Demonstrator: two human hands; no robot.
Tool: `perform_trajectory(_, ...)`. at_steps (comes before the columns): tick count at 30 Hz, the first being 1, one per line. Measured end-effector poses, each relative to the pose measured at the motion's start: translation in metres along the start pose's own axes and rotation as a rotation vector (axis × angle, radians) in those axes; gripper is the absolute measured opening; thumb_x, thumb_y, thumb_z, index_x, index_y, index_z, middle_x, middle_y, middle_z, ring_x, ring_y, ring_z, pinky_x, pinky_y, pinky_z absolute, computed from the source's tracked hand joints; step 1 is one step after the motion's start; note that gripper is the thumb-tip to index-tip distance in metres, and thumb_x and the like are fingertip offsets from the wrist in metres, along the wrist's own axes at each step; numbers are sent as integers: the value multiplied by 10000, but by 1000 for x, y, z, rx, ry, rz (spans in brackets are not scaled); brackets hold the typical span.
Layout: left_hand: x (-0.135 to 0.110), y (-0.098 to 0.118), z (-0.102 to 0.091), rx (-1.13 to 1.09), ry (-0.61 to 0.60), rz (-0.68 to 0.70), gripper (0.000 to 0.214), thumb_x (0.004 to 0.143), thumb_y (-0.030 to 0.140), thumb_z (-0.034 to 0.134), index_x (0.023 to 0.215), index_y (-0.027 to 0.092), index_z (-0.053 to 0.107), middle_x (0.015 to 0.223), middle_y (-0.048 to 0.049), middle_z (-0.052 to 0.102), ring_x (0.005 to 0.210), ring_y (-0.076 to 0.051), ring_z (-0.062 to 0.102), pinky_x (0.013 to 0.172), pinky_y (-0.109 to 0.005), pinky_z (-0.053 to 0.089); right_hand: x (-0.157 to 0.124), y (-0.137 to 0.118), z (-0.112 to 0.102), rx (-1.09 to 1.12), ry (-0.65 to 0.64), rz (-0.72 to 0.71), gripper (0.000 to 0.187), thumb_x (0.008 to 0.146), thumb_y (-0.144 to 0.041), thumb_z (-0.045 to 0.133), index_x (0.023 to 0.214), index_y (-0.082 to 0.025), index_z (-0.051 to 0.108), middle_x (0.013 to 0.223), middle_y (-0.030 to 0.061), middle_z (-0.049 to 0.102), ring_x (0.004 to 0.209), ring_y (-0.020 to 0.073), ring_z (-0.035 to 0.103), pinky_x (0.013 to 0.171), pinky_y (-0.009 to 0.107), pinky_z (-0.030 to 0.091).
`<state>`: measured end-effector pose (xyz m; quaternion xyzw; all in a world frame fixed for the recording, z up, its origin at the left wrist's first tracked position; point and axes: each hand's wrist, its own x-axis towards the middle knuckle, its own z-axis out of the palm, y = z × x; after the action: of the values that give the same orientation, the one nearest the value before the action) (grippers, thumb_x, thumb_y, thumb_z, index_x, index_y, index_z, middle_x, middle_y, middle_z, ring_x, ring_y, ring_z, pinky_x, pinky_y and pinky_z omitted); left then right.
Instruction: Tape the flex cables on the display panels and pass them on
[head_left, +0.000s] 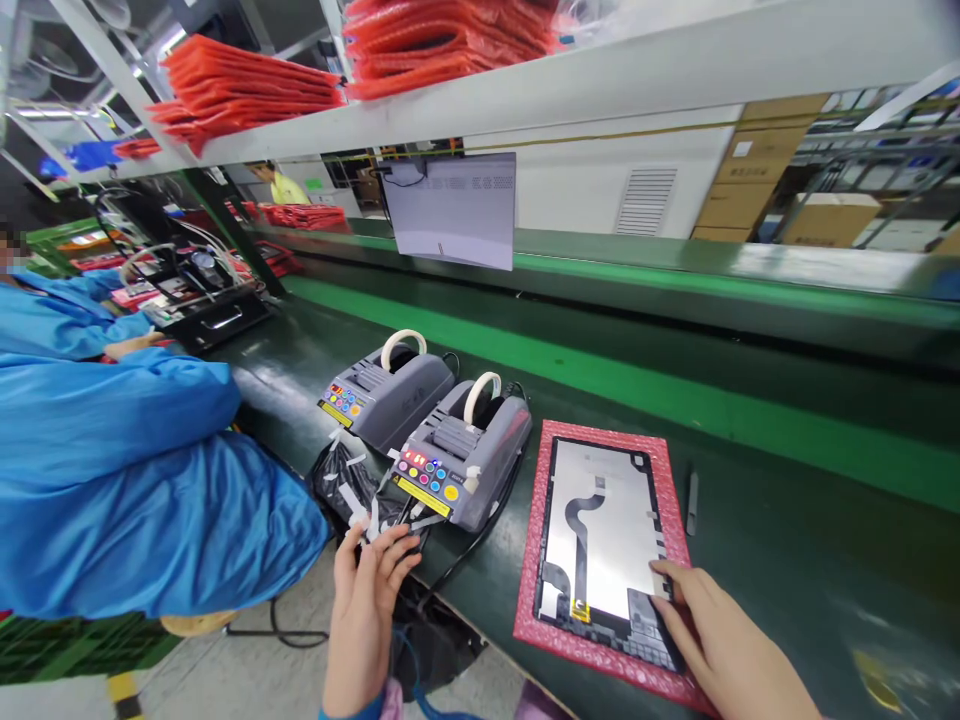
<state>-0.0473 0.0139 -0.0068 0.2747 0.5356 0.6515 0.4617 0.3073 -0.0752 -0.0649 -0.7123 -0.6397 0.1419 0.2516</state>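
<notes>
Tablet-like panel (615, 530): we judge it light, thin and stiff, its silver face smooth and perhaps slippery; the dark ribbon (581, 545) across it looks the fragile part. We would take hold by the dark outer frame, at opposite long edges, keeping off ribbon and face. Pink bubble-wrap pad (530, 590) beneath seems soft and cushioning.

Position: panel lies flat on the pad, on the table (795, 560), right of the nearer tape dispenser (480, 470). Our right hand (720, 620) is at its right edge, thumb and fingertip touching, slightly parted; we cannot tell whether they pinch. Our left hand (367, 590), well apart from the panel, has loosely bent fingers beside white strips (349, 500); whether it grips one, we cannot tell.
</notes>
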Motion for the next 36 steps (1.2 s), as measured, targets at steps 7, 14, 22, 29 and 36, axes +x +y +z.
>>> perform_trajectory(7, 6, 7, 18, 109, -70, 15, 755, 718, 679, 751, 1254, 241, 451, 852, -31, 757, 690, -208, 729, 605, -303, 565, 1, 4, 4, -38, 53, -103, 343, 981, -491, 425, 1150, -279, 635, 1031, 62, 773, 948, 248, 765, 738, 323, 621)
perform_trajectory(14, 9, 22, 23, 215, -86, 101, 823, 603, 495, 903, 1262, 232, 487, 656, 68, 670, 672, -176, 683, 666, -266, 540, 1, 4, 4, -10, 68, -85, 320, 967, -471, 457, 1146, -284, 645, 973, 58, 755, 918, 261, 757, 686, 327, 613)
perform_trajectory(22, -61, -17, 24, 286, -500, 287, 355, 886, 382, 725, 1224, 332, 628, 738, 23, 652, 759, -189, 665, 769, -305, 552, 13, -29, -26, 377, 9, -32, 303, 948, -459, 569, 1163, -269, 667, 1087, 99, 693, 970, 268, 677, 874, 380, 551)
perform_trajectory(29, -73, -66, 43, 607, -924, 248, 355, 922, 373, 647, 1272, 330, 685, 1030, -64, 735, 1008, -252, 682, 960, -334, 531, 56, -78, -37, 788, -268, -36, 231, 810, -487, 766, 891, -271, 787, 1092, 63, 667, 897, 226, 636, 778, 333, 497)
perform_trajectory(36, -59, -65, 55, 591, -808, 391, 555, 972, 282, 556, 1510, 322, 428, 1171, -97, 678, 1080, -257, 664, 986, -393, 519, 108, -64, -21, 660, -131, 68, 314, 798, -498, 721, 653, -220, 731, 1076, 87, 686, 903, 244, 629, 797, 375, 497)
